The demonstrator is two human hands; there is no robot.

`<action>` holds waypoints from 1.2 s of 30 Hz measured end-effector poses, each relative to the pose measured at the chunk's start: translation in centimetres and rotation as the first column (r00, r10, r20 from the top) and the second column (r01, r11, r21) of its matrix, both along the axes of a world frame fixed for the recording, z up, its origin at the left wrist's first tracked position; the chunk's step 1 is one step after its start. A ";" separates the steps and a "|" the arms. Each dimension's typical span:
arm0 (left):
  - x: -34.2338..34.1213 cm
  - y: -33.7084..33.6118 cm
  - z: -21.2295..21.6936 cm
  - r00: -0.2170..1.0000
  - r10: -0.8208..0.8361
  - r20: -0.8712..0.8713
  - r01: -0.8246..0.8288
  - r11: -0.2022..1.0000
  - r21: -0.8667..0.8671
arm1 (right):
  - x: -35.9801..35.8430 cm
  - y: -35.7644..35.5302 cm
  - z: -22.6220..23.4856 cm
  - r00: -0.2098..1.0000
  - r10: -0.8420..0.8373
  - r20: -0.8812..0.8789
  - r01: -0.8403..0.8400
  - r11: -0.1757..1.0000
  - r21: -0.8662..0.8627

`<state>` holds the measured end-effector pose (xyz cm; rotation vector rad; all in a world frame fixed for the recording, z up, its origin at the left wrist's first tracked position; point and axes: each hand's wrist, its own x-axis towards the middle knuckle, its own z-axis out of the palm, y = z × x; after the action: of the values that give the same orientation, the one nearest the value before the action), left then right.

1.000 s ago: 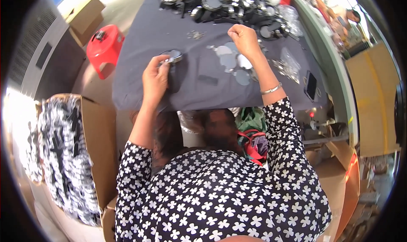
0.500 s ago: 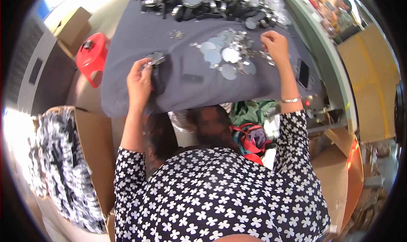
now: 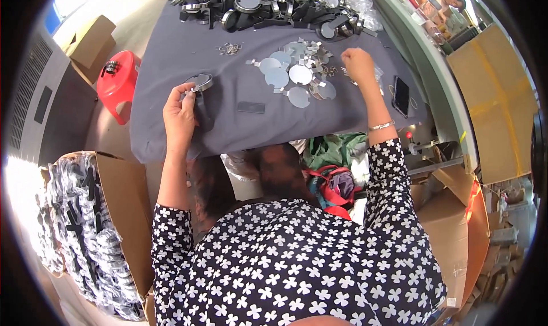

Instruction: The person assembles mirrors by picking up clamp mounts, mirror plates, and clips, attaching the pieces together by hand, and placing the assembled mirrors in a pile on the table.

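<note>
My left hand [image 3: 179, 114] pinches a round silver watch [image 3: 201, 82] by its rim at the left of the cloth-covered table. The watch's black strap hangs down beside my fingers. Over the table's right side, my right hand [image 3: 361, 68] is closed, fingertips bent together; whatever they hold, if anything, is too small to make out. Just left of it lies a heap of thin silver discs [image 3: 276, 77] with small tabs. A small pile of tiny metal pieces [image 3: 230, 49] sits between the watch and the discs. Nearer me is a flat dark rectangular piece [image 3: 251, 107].
Many black-strapped watches [image 3: 247, 4] are heaped along the table's far end. A phone [image 3: 401, 93] lies at the right edge. A red stool [image 3: 119, 81] stands left of the table; cartons [image 3: 123, 212] flank me, the left one filled with wrapped items. Another person [image 3: 448, 2] is at far right.
The view has shifted slightly, moving the table's contents left in the picture. My left hand keeps its hold on the watch. My right hand stays beside the disc heap, with its fingers curled more tightly.
</note>
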<state>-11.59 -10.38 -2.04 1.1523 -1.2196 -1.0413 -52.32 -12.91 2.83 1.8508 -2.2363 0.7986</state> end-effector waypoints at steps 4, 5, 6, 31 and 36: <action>-0.3 -0.1 0.2 1.000 -0.012 0.010 0.012 1.000 0.013 | -1.0 0.6 -2.8 0.988 0.020 -0.152 -0.002 0.993 0.120; -0.4 -0.2 0.1 1.000 -0.014 0.011 0.013 1.000 0.013 | -0.9 0.6 -3.2 0.983 -0.018 -0.182 0.040 0.992 0.119; -0.3 -0.1 0.0 1.000 -0.014 0.004 0.014 1.000 0.006 | -0.8 0.6 -3.5 0.983 -0.015 -0.182 0.037 0.992 0.122; -0.5 0.0 -0.1 0.999 -0.004 -0.034 0.004 1.000 0.007 | 18.2 -1.5 -3.6 0.434 0.814 -0.387 -0.869 0.491 0.058; -0.3 0.3 0.1 0.999 -0.026 -0.035 0.026 1.000 0.016 | 18.0 -0.7 -4.2 0.624 0.761 -0.179 -0.778 0.625 -0.054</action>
<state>-11.86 -10.11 -1.94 1.1294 -1.2033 -1.0887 -34.29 -13.61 -1.32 2.7128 -1.1748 0.8293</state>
